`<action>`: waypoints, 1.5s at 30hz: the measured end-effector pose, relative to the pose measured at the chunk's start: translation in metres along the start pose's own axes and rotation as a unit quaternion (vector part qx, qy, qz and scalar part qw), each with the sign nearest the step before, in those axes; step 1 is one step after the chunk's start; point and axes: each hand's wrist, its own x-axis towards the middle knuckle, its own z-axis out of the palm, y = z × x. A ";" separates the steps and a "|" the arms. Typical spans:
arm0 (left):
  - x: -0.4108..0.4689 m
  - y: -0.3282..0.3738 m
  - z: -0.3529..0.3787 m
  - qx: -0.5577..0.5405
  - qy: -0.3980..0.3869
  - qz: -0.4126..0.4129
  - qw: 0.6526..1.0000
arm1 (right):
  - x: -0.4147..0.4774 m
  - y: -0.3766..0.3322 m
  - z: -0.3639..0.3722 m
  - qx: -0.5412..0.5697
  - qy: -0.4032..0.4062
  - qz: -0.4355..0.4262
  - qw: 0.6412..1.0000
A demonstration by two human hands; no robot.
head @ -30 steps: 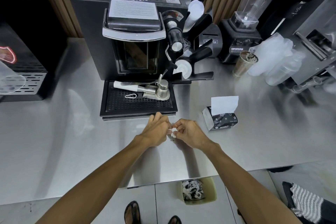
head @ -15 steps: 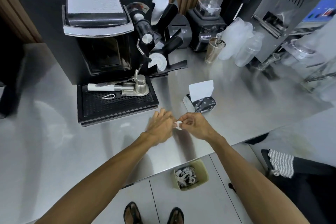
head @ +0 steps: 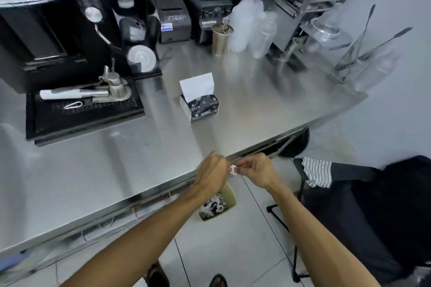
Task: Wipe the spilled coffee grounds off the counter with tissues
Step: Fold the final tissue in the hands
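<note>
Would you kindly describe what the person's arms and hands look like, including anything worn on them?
The left forearm and right forearm are bare to the frame's edge, with no sleeves showing. The left hand and right hand are ungloved; no watch, bracelet or ring is visible on them.

**Bright light, soft and smeared picture**

Cool, bright light glares in pale streaks off my brushed stainless-steel counter (head: pixel 116 170). The black espresso machine (head: pixel 35 30) at the left edge smears and bends. My left hand (head: pixel 211 176), right hand (head: pixel 258 170) and the small white crumpled tissue (head: pixel 233 169) between them look blurred.
</note>
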 end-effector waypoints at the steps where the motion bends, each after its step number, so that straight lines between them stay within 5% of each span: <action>1: -0.003 0.011 0.009 -0.009 0.001 -0.016 1.000 | -0.006 0.011 -0.002 -0.003 0.005 0.005 1.000; 7: -0.012 0.033 0.074 -0.047 -0.029 -0.092 0.994 | -0.024 0.061 0.012 -0.038 0.055 0.005 0.998; 14: 0.003 -0.048 0.202 -0.130 -0.069 -0.125 0.981 | 0.030 0.179 0.107 -0.136 0.038 -0.012 0.990; 19: 0.013 -0.136 0.330 -0.070 -0.099 -0.126 0.985 | 0.090 0.303 0.216 -0.211 0.039 -0.034 0.976; 27: 0.013 -0.210 0.451 0.060 -0.180 -0.081 0.978 | 0.139 0.427 0.314 -0.270 0.021 0.071 0.960; 33: 0.010 -0.184 0.406 0.033 -0.101 -0.062 0.992 | 0.106 0.380 0.272 -0.240 0.079 0.072 0.965; 40: -0.008 -0.079 0.256 0.020 0.069 -0.021 0.997 | 0.040 0.247 0.179 -0.161 0.192 -0.006 0.968; 45: -0.010 -0.007 0.146 0.027 0.106 -0.017 0.994 | -0.003 0.153 0.100 -0.095 0.251 -0.070 0.961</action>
